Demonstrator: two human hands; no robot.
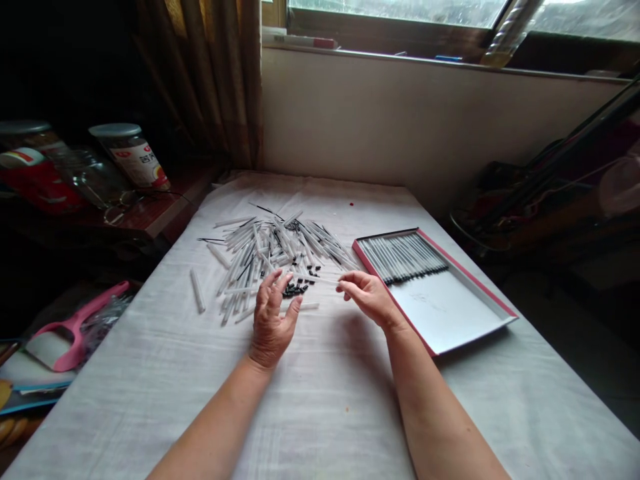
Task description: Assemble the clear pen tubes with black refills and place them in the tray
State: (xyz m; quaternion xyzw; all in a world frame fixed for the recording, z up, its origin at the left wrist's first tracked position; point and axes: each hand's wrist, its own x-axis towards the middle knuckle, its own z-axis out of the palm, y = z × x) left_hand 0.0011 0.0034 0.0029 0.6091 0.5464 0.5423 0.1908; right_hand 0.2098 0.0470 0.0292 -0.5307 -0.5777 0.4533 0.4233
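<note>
The white-draped table [320, 427] stands by a wall [350, 120]. Midway between its side edges, the right hand [369, 298] pinches a clear tube [320, 279], long axis nearly parallel to the far edge, pointing toward the left edge. The left hand [271, 325] curves loosely, unclenched, beside small black caps [295, 289].

Head view, facing forward and down, table [320, 413] near, dark sides unclear

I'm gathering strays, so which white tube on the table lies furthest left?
The white tube lying alone left of the loose pile, touching no other; those in the pile are heaped together.
</note>
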